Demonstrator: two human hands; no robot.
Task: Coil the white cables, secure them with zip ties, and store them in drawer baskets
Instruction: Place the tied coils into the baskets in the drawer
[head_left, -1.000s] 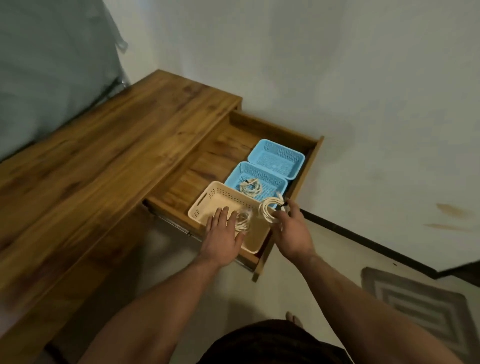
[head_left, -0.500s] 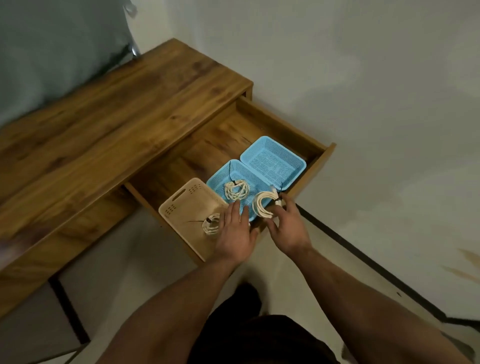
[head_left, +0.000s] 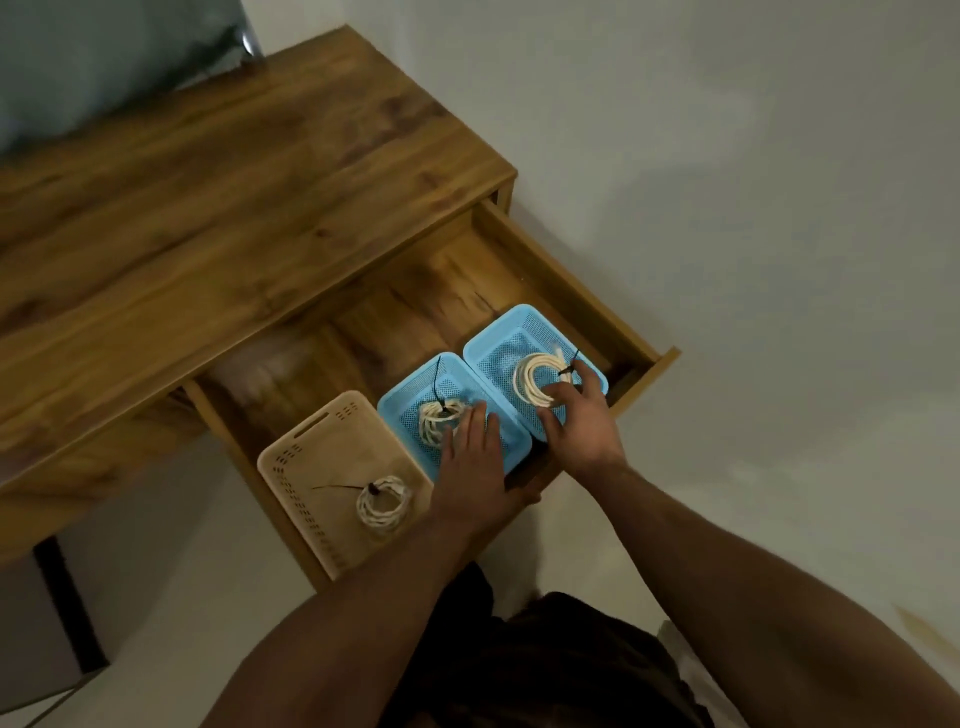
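Note:
An open wooden drawer (head_left: 582, 291) holds three baskets. The beige basket (head_left: 311, 467) contains a white cable coil (head_left: 383, 505) with a black zip tie. In the middle blue basket (head_left: 400, 410) lies a second tied coil (head_left: 439, 418); my left hand (head_left: 475, 467) rests flat on this basket's near edge, fingers apart, partly over the coil. My right hand (head_left: 582, 421) holds a third tied coil (head_left: 540, 382) down inside the far blue basket (head_left: 498, 343), fingers curled around its lower side.
The wooden desk top (head_left: 234, 208) stretches to the left above the drawer. A white wall (head_left: 727, 208) lies right of the drawer. Grey fabric (head_left: 104, 57) sits at the top left. Pale floor (head_left: 156, 597) lies below the desk.
My right hand carried the third coil from above the middle blue basket into the far blue basket. My left hand shifted from the beige basket to the middle blue one. The view tilted.

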